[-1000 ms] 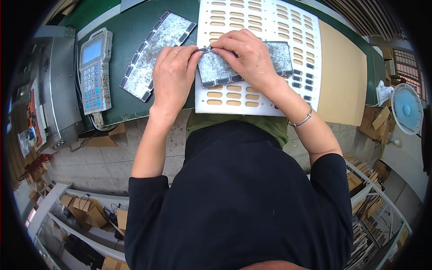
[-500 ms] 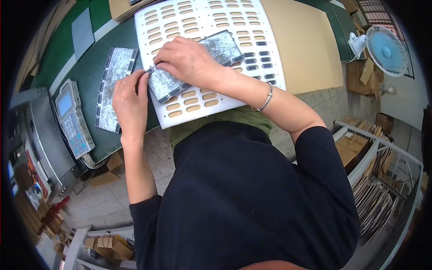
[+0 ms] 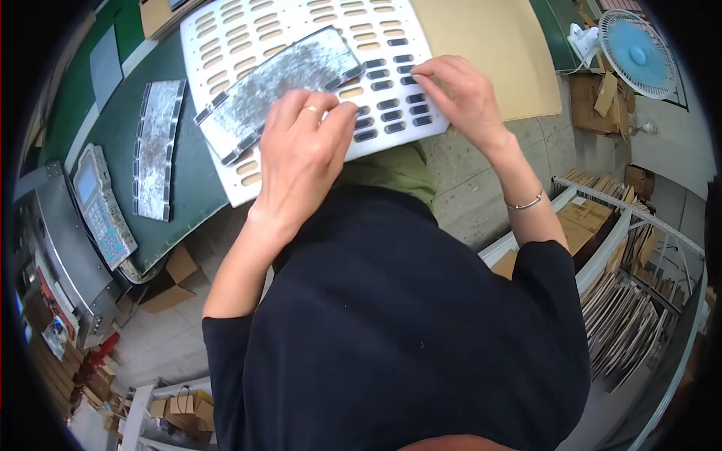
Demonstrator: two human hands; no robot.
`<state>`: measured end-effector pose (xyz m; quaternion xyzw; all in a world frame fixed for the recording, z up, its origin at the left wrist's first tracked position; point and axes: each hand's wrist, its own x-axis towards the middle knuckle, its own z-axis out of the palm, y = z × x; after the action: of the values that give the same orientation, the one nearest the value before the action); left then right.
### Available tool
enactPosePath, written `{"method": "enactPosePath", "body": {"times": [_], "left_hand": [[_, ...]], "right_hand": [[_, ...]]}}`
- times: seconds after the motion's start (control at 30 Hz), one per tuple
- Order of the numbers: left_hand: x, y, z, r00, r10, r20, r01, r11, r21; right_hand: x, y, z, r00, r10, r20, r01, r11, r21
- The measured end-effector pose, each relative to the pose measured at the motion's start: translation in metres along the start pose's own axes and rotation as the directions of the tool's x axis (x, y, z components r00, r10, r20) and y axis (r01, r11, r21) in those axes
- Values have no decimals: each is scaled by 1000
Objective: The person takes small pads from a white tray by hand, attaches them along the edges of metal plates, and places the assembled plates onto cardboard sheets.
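Observation:
A white board (image 3: 201,34) with rows of oval slots lies before me. Small black oval pieces (image 3: 390,116) sit in several slots on its right side. Across the board rests a mottled grey plate (image 3: 289,71) with dark pieces along its edges. My left hand (image 3: 304,146) is over the plate's lower edge, thumb and fingers drawn together; whatever lies between them is hidden. My right hand (image 3: 468,98) is at the board's right edge, fingertips pinched close to a filled slot. I cannot make out what the pinch holds.
A second mottled plate (image 3: 158,150) lies on the green table (image 3: 197,192), near a keypad device with a screen (image 3: 103,203). Brown cardboard (image 3: 489,52) extends right of the board. A blue fan (image 3: 638,56) stands at the far right. Racks of cardboard sheets (image 3: 628,323) are below right.
My hands have come apart: the right moved from the plate to the board's right side, the left moved right, over the plate's lower edge. The whole view has shifted slightly.

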<state>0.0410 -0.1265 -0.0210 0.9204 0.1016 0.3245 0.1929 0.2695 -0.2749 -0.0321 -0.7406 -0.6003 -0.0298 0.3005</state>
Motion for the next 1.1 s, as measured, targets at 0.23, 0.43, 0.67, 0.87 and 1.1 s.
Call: {"method": "enactPosePath", "body": {"times": [0.23,0.43,0.67,0.87,1.1], "left_hand": [[64,-16,40,974,87,211,-141,957,254],[81,1,47,912,104,396,-247,911,331],[84,9,43,863,51,503,-271,886,376],[87,17,49,863,72,501,-340,816,468],[76,27,61,875,90,475,-406,671,620]], "right_hand": [[35,29,20,982,-182,-50,174,975,-141],[47,31,13,952,-235,195,282,923,-263],[63,22,3,870,-257,421,393,877,-275],[76,21,1,832,-374,411,486,847,-214],[73,25,3,854,-297,428,410,889,-202]]}}
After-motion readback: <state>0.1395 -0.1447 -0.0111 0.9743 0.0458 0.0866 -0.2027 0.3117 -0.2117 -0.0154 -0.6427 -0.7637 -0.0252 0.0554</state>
